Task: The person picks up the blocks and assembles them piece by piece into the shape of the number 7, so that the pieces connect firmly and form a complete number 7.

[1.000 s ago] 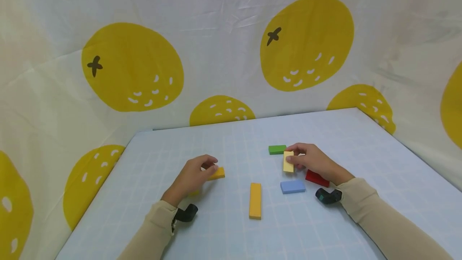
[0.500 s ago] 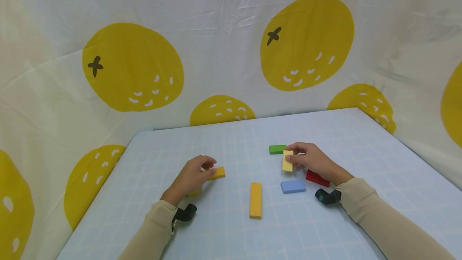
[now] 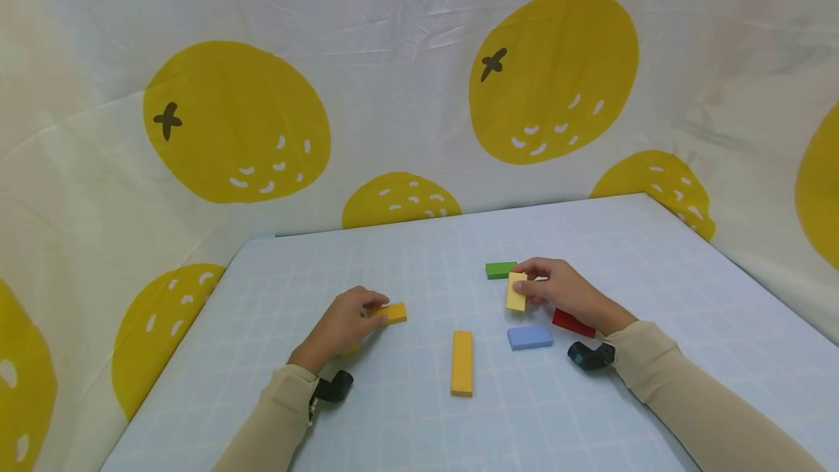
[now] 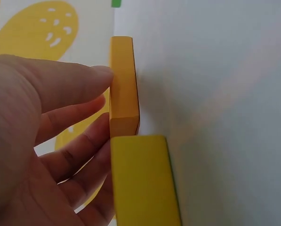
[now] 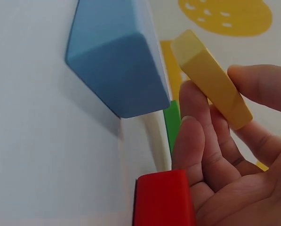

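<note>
In the head view my left hand [image 3: 347, 323] is at an orange block [image 3: 395, 313] lying on the table, thumb and fingers at its near end. The left wrist view has the thumb against this orange block [image 4: 123, 80], with fingertips partly hidden behind it. A yellow block [image 4: 145, 181] lies closer to that camera, mostly covered by the hand in the head view. My right hand [image 3: 564, 290] pinches a pale yellow block [image 3: 515, 291] between thumb and fingers, holding it upright and slightly tilted. Behind it is a green block [image 3: 501, 270].
A blue block [image 3: 530, 338] and a red block [image 3: 573, 323] lie near the right hand and forearm. Another orange block [image 3: 462, 363] lies lengthwise between the hands. A fruit-print curtain [image 3: 406, 93] hangs behind the light checked table [image 3: 393, 414].
The left fingers have come down and closed toward the orange block. My right hand has shifted slightly left with the pale yellow block, which leans a little more. The other blocks stay put.
</note>
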`<action>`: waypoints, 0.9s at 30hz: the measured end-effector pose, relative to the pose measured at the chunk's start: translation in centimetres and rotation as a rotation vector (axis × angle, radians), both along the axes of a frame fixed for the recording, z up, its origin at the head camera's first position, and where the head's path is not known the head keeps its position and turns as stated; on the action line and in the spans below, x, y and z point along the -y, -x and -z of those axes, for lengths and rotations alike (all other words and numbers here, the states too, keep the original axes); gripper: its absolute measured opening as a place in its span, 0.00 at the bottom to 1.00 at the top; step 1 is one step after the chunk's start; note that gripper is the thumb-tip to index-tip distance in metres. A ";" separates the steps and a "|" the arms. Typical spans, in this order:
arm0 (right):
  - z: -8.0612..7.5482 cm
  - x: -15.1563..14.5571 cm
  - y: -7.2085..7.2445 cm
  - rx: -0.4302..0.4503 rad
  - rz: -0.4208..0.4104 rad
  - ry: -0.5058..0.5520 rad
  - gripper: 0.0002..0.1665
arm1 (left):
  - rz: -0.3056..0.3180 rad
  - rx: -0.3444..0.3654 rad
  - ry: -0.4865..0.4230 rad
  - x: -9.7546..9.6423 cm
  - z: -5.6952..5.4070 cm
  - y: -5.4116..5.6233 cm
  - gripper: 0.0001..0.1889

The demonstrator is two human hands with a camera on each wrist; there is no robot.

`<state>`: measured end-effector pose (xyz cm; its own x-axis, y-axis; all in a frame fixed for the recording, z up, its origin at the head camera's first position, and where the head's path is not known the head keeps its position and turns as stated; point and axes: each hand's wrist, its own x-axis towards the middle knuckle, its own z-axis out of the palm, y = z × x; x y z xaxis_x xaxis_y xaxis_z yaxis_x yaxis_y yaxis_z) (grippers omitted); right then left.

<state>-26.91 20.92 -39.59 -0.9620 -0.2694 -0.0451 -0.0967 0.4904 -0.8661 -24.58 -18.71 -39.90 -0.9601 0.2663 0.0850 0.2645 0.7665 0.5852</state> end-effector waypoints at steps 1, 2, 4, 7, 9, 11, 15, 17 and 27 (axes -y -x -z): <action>0.0 0.0 0.0 0.000 -0.003 0.005 0.29 | 0.002 -0.007 0.013 0.0 0.1 0.0 0.14; 0.0 0.1 -0.1 0.003 -0.008 0.014 0.29 | 0.006 -0.015 0.025 0.0 0.2 0.0 0.13; 0.0 0.2 -0.3 0.017 -0.018 0.035 0.30 | 0.007 -0.019 0.042 0.0 0.4 0.0 0.13; -0.1 0.4 -0.5 0.040 -0.033 0.072 0.31 | 0.004 -0.022 0.054 -0.1 0.5 0.0 0.13; -0.2 0.7 -0.6 0.057 -0.045 0.107 0.33 | -0.001 -0.019 0.054 -0.1 0.5 0.0 0.13; -0.2 1.0 -0.7 0.068 -0.058 0.141 0.34 | 0.003 -0.022 0.054 -0.1 0.5 0.0 0.13; -0.4 1.5 -0.9 0.099 -0.076 0.201 0.34 | 0.002 -0.015 0.057 -0.1 0.4 0.1 0.13; -0.5 1.8 -1.0 0.110 -0.080 0.219 0.34 | 0.001 -0.010 0.060 -0.1 0.4 0.1 0.13; -0.1 3.1 -1.2 0.142 -0.069 0.306 0.31 | 0.026 -0.035 0.077 0.1 0.6 0.3 0.14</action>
